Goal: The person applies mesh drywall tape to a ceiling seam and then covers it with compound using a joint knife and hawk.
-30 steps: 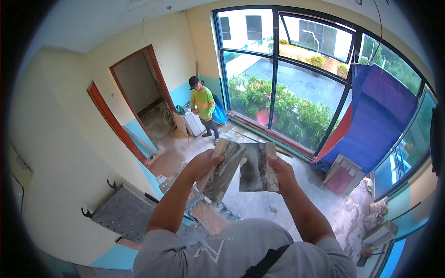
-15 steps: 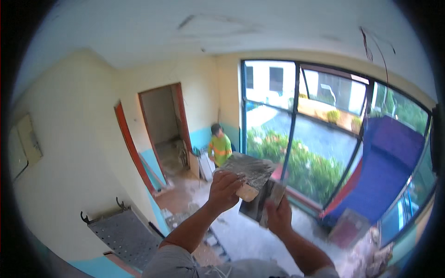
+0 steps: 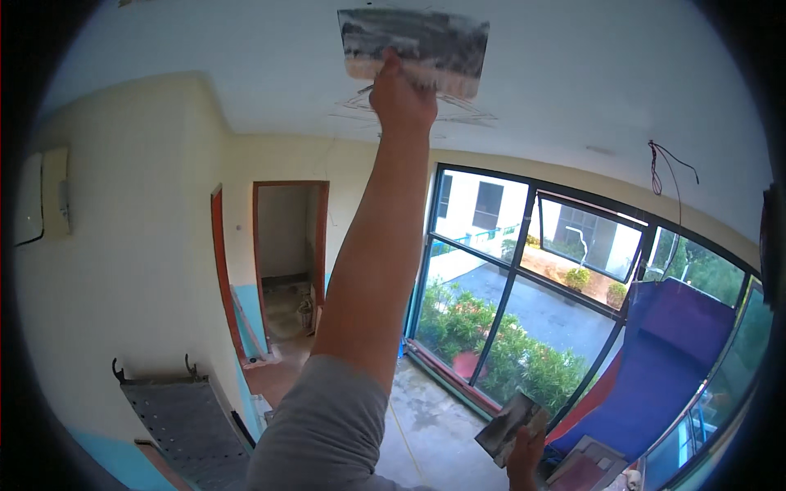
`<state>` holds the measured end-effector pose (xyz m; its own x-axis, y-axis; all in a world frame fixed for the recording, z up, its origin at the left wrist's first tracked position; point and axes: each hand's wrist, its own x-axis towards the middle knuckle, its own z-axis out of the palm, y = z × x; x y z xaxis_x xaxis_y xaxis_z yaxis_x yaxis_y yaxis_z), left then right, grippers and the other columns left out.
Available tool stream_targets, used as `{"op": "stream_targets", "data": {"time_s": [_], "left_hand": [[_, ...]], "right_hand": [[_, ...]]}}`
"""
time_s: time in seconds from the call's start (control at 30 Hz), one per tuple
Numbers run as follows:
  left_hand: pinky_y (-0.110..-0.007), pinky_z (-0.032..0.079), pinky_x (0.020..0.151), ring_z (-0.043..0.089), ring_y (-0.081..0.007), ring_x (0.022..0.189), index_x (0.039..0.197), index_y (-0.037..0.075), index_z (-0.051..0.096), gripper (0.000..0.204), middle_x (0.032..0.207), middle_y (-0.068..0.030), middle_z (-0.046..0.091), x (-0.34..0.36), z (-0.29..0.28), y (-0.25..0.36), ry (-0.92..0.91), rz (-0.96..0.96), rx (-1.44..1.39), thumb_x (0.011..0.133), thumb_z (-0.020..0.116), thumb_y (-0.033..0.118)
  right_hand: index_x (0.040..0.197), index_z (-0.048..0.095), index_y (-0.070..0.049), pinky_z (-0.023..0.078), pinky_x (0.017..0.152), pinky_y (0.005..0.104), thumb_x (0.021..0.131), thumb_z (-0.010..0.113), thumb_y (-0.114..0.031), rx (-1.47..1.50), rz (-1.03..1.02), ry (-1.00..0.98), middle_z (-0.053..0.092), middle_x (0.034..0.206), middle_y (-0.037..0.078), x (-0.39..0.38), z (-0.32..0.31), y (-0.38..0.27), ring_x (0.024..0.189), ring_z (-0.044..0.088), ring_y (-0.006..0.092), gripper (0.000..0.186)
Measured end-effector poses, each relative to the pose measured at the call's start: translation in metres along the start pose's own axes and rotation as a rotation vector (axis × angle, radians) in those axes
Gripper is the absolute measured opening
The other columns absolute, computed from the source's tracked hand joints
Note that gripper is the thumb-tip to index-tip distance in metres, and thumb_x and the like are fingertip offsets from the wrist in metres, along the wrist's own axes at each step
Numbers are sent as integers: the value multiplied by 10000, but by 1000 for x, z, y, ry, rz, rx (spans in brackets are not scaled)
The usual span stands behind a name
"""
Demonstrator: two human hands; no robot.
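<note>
My left arm is stretched up toward the white ceiling (image 3: 565, 74). At its end my left hand (image 3: 403, 98) grips a wide putty knife (image 3: 417, 41) with a grey, smeared blade and a wood-coloured strip along its lower side. The blade lies against or close under the ceiling; contact cannot be made out. Thin scratchy lines mark the ceiling around that hand. Low on the right, my right hand (image 3: 526, 458) is closed on a smaller putty knife (image 3: 509, 425), its dark blade streaked with pale material. The handle is mostly hidden by the fingers.
A perforated grey platform with hooks (image 3: 192, 425) stands at lower left beside the wall. Red and dark wires (image 3: 657, 168) dangle from the ceiling at right. A blue-purple sheet (image 3: 675, 360) leans by the large window (image 3: 471, 282). Farther back is a doorway (image 3: 286, 245).
My left hand has risen from in front of me to the ceiling with the wide putty knife. My right hand has dropped lower right with the other. The person in the bright vest no longer shows.
</note>
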<state>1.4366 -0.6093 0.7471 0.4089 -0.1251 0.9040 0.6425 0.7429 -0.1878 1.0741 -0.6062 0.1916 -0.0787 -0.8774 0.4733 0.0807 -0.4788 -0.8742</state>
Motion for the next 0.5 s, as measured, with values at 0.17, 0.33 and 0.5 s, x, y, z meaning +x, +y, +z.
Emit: {"op": "stream_targets", "data": {"time_s": [0.17,0.33,0.5], "left_hand": [[-484,431,949,534,-292,1127,1323,42,454,359,1245,-147,539,65,24,-24,-207,-68,-158,994,447,185],[-595,350,1077,443,-310,1294,1412,98,367,399,1407,-119,443,55,27,-45,-104,-186,-107,1060,293,269],[-620,368,1060,416,-335,1325,1420,86,344,433,1449,-125,403,39,-3,-43,58,-177,-12,1067,248,317]], "right_hand": [[1331,439,55,422,945,382,955,550,-270,-204,-32,118,543,1221,182,-17,-58,34,1091,526,268,510],[1413,347,102,327,1087,427,961,562,-377,-417,139,203,415,1423,267,-39,-73,20,1296,416,364,693],[1429,313,101,286,1120,435,956,569,-376,-294,135,224,356,1467,284,-48,-98,48,1347,367,371,719]]}}
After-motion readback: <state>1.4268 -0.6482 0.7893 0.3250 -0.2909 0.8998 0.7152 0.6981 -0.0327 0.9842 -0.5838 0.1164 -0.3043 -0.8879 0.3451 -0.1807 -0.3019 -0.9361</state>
